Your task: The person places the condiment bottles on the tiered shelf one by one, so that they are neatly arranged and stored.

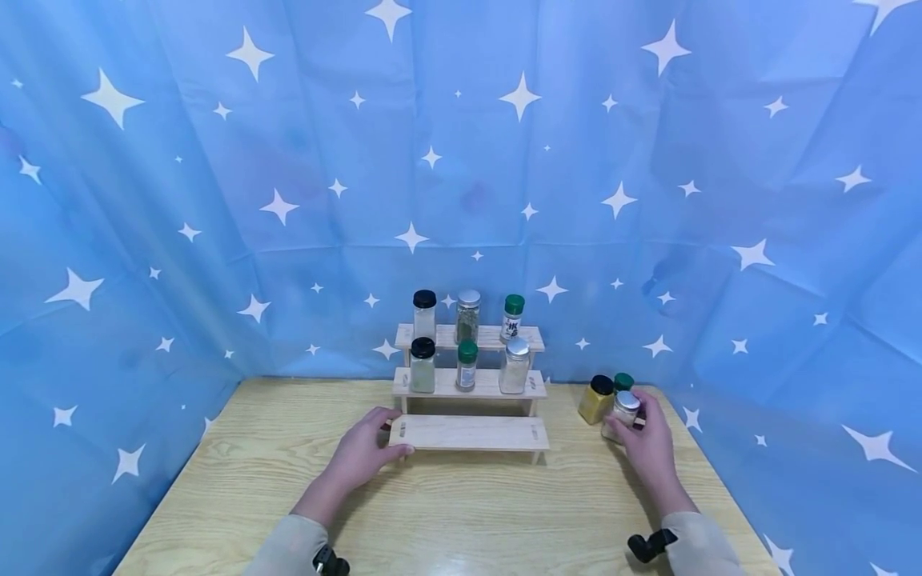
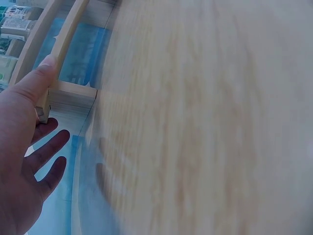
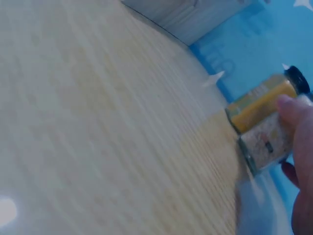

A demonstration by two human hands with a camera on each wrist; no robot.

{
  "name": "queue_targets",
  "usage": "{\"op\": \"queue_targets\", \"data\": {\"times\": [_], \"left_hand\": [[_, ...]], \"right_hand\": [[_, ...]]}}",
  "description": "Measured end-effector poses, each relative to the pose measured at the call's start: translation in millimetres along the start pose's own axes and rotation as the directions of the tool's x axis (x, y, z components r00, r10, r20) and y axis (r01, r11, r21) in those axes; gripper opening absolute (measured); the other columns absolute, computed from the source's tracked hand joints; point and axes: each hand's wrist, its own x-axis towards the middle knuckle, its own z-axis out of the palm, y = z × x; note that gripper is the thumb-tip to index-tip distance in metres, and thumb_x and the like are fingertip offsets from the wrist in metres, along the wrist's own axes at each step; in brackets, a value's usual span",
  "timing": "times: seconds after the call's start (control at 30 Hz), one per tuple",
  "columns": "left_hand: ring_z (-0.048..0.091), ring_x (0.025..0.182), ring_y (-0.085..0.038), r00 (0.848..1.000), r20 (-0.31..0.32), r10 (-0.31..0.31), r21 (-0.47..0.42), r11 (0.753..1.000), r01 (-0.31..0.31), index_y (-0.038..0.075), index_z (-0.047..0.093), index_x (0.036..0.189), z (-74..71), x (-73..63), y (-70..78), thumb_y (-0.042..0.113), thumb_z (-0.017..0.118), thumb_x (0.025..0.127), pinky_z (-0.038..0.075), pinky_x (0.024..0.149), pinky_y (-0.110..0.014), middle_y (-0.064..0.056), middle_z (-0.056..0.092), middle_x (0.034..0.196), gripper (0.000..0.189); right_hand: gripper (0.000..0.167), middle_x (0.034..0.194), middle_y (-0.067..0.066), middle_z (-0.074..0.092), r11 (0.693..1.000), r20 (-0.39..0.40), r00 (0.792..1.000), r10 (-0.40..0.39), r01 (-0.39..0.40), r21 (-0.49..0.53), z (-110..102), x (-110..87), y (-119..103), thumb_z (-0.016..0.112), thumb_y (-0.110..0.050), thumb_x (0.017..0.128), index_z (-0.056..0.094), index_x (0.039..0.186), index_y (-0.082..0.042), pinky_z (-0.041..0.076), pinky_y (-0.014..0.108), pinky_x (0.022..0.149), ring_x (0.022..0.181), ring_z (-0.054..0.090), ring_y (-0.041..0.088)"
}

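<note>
A wooden three-tier spice rack [image 1: 468, 432] stands on the table. At the left end of its lowest shelf my left hand [image 1: 363, 452] grips the board, thumb along the front edge [image 2: 46, 68] and the other fingers spread loosely below. My right hand [image 1: 651, 444] holds a silver-lidded spice jar [image 1: 625, 406] between thumb and fingers at the table's right side; pale contents show through its glass [image 3: 268, 142]. Right beside that jar are a yellow spice jar [image 1: 596, 400] with a black lid and a green-lidded jar [image 1: 623, 381], mostly hidden.
On the top shelf stand a black-lidded jar [image 1: 425, 316], a silver-lidded jar of green herbs [image 1: 467, 318] and a green-lidded jar [image 1: 513, 317]. The middle shelf carries black-lidded [image 1: 422, 368], green-lidded [image 1: 467, 368] and silver-lidded [image 1: 515, 368] jars. A blue star-patterned curtain [image 1: 475, 200] surrounds the table [image 1: 461, 520].
</note>
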Motion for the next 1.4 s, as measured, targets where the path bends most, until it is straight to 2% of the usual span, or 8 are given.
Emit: {"op": "queue_targets", "data": {"times": [0.23,0.37,0.5,0.77,0.97,1.4], "left_hand": [[0.069,0.127,-0.027,1.0,-0.006,-0.003,-0.009,1.0,0.003,0.014,0.065,0.151,-0.3,0.4,-0.4,0.04,0.094,0.091,0.059,0.108,-0.051,-0.002,0.066,0.147,0.071],[0.069,0.126,-0.025,1.0,-0.005,-0.003,-0.007,1.0,0.003,0.013,0.065,0.151,0.3,0.4,-1.5,0.039,0.094,0.092,0.06,0.107,-0.05,-0.002,0.066,0.145,0.071],[0.069,0.125,-0.025,1.0,-0.004,0.0,-0.009,1.0,0.0,0.013,0.065,0.15,0.2,0.3,-1.5,0.038,0.094,0.092,0.06,0.106,-0.05,-0.002,0.067,0.144,0.07],[0.069,0.126,-0.027,1.0,-0.006,0.009,-0.001,1.0,-0.009,0.014,0.065,0.151,-0.2,0.1,-0.7,0.041,0.094,0.091,0.06,0.106,-0.052,-0.002,0.067,0.145,0.071],[0.07,0.124,-0.028,0.999,-0.013,0.034,0.004,0.999,-0.034,0.012,0.066,0.15,-0.1,1.4,-2.6,0.045,0.093,0.091,0.059,0.105,-0.053,-0.003,0.068,0.145,0.072],[0.07,0.122,-0.026,0.999,-0.01,0.037,0.007,0.999,-0.037,0.012,0.066,0.149,-0.7,-0.3,-1.4,0.044,0.093,0.091,0.061,0.102,-0.052,-0.003,0.068,0.145,0.071]], "right_hand": [[0.074,0.142,0.017,0.06,0.999,-0.045,0.998,-0.035,0.035,-0.017,-3,-9.9,-28,0.087,-0.023,0.1,0.046,0.159,-0.006,0.048,0.004,0.087,0.121,0.058,0.027],[0.072,0.138,0.014,0.062,0.997,-0.056,0.995,-0.081,0.081,-0.004,-2,-14.8,-52,0.089,-0.019,0.097,0.05,0.156,-0.006,0.05,0.006,0.088,0.117,0.058,0.017],[0.071,0.136,0.014,0.062,0.991,-0.026,0.991,-0.128,0.129,0.023,4,-18.8,-79,0.091,-0.013,0.095,0.051,0.154,-0.004,0.055,0.013,0.089,0.113,0.058,0.009],[0.068,0.133,0.012,0.062,0.975,0.068,0.975,-0.213,0.207,0.086,26,-24.1,-120,0.091,-0.009,0.093,0.05,0.148,-0.006,0.054,0.011,0.09,0.113,0.061,0.018],[0.065,0.13,0.013,0.064,0.961,0.123,0.959,-0.257,0.239,0.141,46,-28.0,-140,0.093,-0.007,0.091,0.054,0.143,-0.006,0.058,0.018,0.09,0.112,0.064,0.023],[0.069,0.128,0.005,0.067,0.94,0.203,0.929,-0.311,0.268,0.212,94,-33.5,-180,0.097,-0.014,0.087,0.057,0.143,-0.014,0.063,0.028,0.091,0.112,0.066,0.022]]}}
